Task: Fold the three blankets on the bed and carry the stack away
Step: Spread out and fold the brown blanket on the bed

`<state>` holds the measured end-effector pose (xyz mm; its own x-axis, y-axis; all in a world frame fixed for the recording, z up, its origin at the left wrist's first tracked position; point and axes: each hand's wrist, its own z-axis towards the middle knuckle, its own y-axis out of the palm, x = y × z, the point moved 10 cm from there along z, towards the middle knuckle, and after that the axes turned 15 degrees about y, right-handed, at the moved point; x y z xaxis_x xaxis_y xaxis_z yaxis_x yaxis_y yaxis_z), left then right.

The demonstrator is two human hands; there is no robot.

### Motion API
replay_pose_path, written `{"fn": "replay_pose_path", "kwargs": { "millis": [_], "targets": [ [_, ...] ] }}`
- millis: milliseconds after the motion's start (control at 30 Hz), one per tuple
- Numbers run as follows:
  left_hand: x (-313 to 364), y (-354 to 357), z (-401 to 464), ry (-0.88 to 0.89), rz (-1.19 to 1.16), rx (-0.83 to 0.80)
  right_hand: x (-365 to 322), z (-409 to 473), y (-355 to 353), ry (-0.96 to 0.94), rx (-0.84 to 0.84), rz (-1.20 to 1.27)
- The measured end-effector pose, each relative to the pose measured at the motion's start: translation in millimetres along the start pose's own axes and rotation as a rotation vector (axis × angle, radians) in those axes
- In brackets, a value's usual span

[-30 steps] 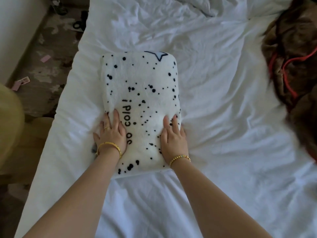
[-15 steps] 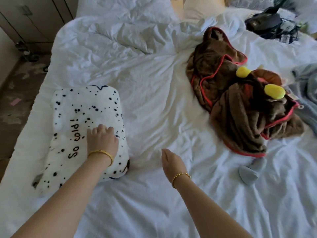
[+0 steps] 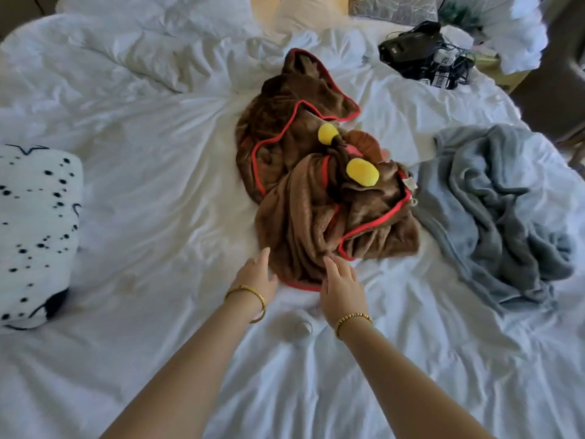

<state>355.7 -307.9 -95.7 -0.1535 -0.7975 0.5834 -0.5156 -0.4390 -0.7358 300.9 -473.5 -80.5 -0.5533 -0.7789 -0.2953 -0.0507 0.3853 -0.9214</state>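
Note:
A crumpled brown blanket (image 3: 304, 198) with red trim and two yellow pompoms lies in the middle of the white bed (image 3: 158, 191). My left hand (image 3: 258, 275) and my right hand (image 3: 342, 288) reach its near edge, fingers apart, fingertips touching the fabric without gripping it. A folded white blanket with black spots (image 3: 34, 236) rests at the left edge of the view. A rumpled grey blanket (image 3: 500, 213) lies to the right of the brown one.
A black bag with tangled cables (image 3: 418, 52) sits at the far right of the bed. Pillows (image 3: 304, 14) and a bunched white duvet (image 3: 133, 49) lie at the head. A small pale round object (image 3: 304, 327) rests between my wrists.
Both hands left the folded spotted blanket and moved right to the brown blanket. My view swung right, so the spotted blanket now sits at the left edge.

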Motion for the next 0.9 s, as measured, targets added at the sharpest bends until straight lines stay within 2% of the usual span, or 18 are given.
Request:
{"fn": "replay_pose_path", "kwargs": {
  "millis": [67, 167, 233, 267, 367, 467, 567, 667, 800, 900],
  "targets": [
    [11.7, 22.3, 11.2, -0.105, -0.246, 0.028, 20.6, 10.3, 13.8, -0.042, -0.160, -0.058],
    [21.9, 50.8, 27.6, -0.201, -0.528, 0.047, 39.7, 8.0, 52.6, -0.141, -0.510, -0.271],
    [18.0, 57.9, 33.6, -0.265, -0.604, 0.105, 47.9, 1.8, 68.8, -0.182, -0.635, -0.355],
    [12.4, 56.6, 34.1, -0.307, -0.649, 0.185, 48.7, -0.2, 72.2, -0.204, -0.648, -0.363],
    [2.5, 52.1, 24.2, -0.392, -0.917, 0.484, 47.6, -2.3, 72.1, -0.236, -0.620, -0.339],
    [16.6, 58.9, 20.2, -0.373, -1.089, 0.544, 47.9, 1.3, 66.5, -0.181, -0.598, -0.272],
    [23.1, 64.6, 6.7, -0.405, -0.889, 0.438, 47.2, -2.7, 61.5, -0.141, -0.567, -0.185],
    [8.2, 76.1, -13.8, -0.472, -0.721, 0.302, 51.2, -22.6, 67.7, -0.209, -0.497, -0.278],
    [-17.2, 46.5, -26.2, -0.429, -0.627, 0.381, 49.6, -33.5, 69.0, -0.280, -0.326, -0.402],
    [-29.3, 19.0, -26.2, -0.397, -0.572, 0.440, 46.3, -31.5, 68.5, -0.294, -0.262, -0.429]
  ]
}}
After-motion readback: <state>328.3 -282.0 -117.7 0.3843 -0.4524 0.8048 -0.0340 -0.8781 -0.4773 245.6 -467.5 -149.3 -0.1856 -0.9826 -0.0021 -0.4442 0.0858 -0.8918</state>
